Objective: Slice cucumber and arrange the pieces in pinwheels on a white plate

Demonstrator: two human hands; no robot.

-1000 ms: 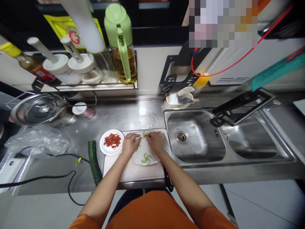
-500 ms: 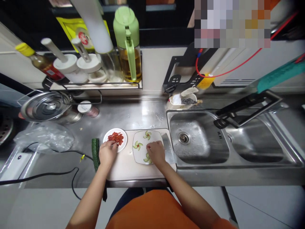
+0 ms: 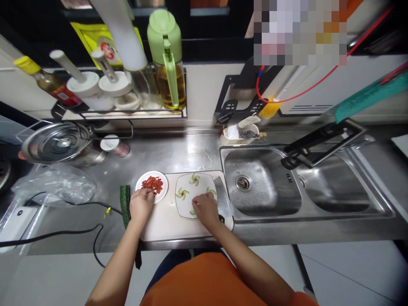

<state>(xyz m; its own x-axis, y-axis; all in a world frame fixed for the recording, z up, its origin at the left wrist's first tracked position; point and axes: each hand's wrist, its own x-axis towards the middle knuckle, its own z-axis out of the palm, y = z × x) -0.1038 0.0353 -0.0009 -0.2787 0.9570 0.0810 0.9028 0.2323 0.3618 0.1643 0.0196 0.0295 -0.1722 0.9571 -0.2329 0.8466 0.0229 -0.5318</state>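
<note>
My left hand [image 3: 142, 206] is closed, its fingertips together at the near edge of a round white dish [image 3: 138, 180] of small red pieces [image 3: 153, 184]. Whatever those fingers pinch is too small to make out. Over the near part of a squarish white plate [image 3: 179, 208], my right hand [image 3: 205, 209] is closed in a pinch, its contents hidden. Thin green slices [image 3: 194, 179] lie on the plate in pinwheels, some with a red centre; the hand partly covers the nearest one. Both dishes rest on a pale cutting board [image 3: 159, 227]. A cucumber [image 3: 125, 204] lies left of my left hand.
A knife [image 3: 222, 197] lies flat at the board's right end, beside the double sink [image 3: 264, 219]. Black cables [image 3: 63, 231], a clear plastic bag [image 3: 57, 185] and a lidded pot [image 3: 63, 144] occupy the left. Behind, a rack holds an oil bottle [image 3: 168, 80] and jars.
My right hand has moved nearer to me on the plate, uncovering the right-hand pinwheel and the knife's handle. My left hand stays at the dish. The whole view has shifted slightly.
</note>
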